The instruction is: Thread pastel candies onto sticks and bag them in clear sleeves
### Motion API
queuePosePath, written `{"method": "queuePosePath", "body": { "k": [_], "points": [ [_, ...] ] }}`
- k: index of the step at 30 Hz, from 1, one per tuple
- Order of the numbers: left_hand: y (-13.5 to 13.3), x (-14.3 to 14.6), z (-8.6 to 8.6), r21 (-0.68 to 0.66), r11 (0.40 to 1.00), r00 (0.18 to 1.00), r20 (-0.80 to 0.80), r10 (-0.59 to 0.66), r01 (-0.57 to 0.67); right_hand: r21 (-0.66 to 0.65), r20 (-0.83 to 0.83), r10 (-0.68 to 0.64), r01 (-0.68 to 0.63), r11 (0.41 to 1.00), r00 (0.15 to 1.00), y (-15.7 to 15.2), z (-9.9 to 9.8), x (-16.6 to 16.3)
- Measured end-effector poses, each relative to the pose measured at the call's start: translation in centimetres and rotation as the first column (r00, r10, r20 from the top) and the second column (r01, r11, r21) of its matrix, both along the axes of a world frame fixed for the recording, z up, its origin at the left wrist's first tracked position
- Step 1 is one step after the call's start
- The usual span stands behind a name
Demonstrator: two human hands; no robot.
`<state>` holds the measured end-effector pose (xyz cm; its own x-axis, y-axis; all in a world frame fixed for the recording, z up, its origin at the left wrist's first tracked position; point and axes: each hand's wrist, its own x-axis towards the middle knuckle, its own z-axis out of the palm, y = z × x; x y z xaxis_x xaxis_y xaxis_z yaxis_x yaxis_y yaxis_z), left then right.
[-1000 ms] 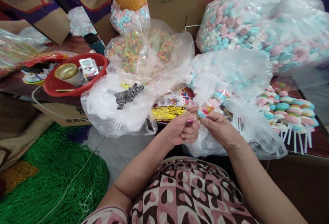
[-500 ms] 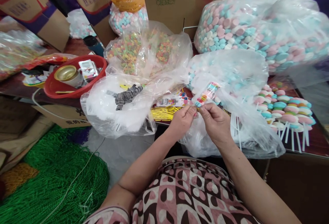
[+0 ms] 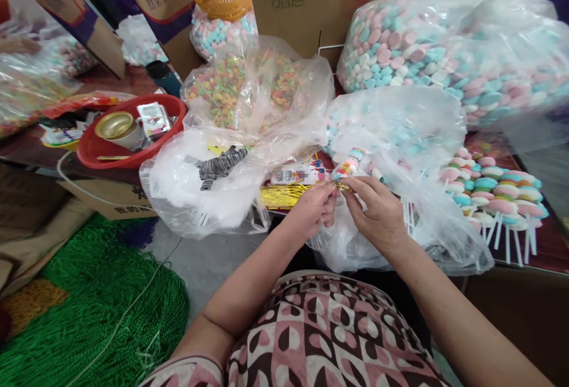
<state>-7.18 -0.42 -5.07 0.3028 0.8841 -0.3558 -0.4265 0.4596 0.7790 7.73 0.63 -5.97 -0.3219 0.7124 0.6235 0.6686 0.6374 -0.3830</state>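
My left hand (image 3: 315,208) is closed on the gathered lower end of a clear bag, which wraps a small marshmallow skewer (image 3: 349,163) in pink, blue and yellow. Pinched in my right hand (image 3: 377,212), close beside the left fingertips, is a gold twist tie (image 3: 344,186) that lies across the bag's gathered end. The wrapped sweets point up and away from me. Left of my hands lies a bunch of gold twist ties (image 3: 284,196), with printed bags (image 3: 300,172) just behind it.
Marshmallow skewers (image 3: 498,191) on white sticks lie to the right. Big bags of marshmallows (image 3: 400,49) and ring sweets (image 3: 231,90) stand behind. A red basin (image 3: 84,153) and a plastic bag with grey ties (image 3: 220,165) are left; green cords (image 3: 111,304) heap below.
A gold twist tie now shows between my fingertips at the bag's neck. My right fingers have shifted and straightened somewhat. The wrapped sweets have tipped slightly left and lower.
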Motion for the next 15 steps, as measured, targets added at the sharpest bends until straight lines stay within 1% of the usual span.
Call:
{"method": "queuePosePath", "body": {
  "k": [2, 4, 6, 9, 12, 15],
  "points": [
    [0.0, 0.2, 0.3, -0.026, 1.0, 1.0, -0.025, -0.006, 0.005, 0.131, 0.12, -0.051, 0.035, 0.991, 0.992, 0.4, -0.2, 0.1],
    [0.1, 0.3, 0.5, -0.058, 0.998, 1.0, -0.01, -0.016, 0.016, 0.19, 0.208, -0.076, 0.035, 0.981, 0.975, 0.9, -0.3, 0.2],
    [0.2, 0.3, 0.8, -0.088, 0.996, 0.999, 0.042, -0.019, 0.023, 0.198, 0.272, -0.073, 0.019, 0.98, 0.959, 1.2, -0.1, 0.4],
    [0.3, 0.2, 1.4, -0.13, 0.991, 0.991, 0.136, 0.001, 0.017, 0.202, 0.322, -0.061, -0.006, 0.979, 0.945, 1.7, 0.4, 0.5],
    [0.4, 0.3, 1.9, -0.159, 0.987, 0.976, 0.215, 0.037, -0.003, 0.221, 0.32, -0.045, -0.028, 0.975, 0.946, 2.3, 1.0, 0.3],
    [0.3, 0.6, 2.0, -0.126, 0.991, 0.972, 0.222, 0.076, -0.049, 0.219, 0.288, -0.043, -0.022, 0.976, 0.957, 2.6, 1.3, -0.1]
  ]
}}
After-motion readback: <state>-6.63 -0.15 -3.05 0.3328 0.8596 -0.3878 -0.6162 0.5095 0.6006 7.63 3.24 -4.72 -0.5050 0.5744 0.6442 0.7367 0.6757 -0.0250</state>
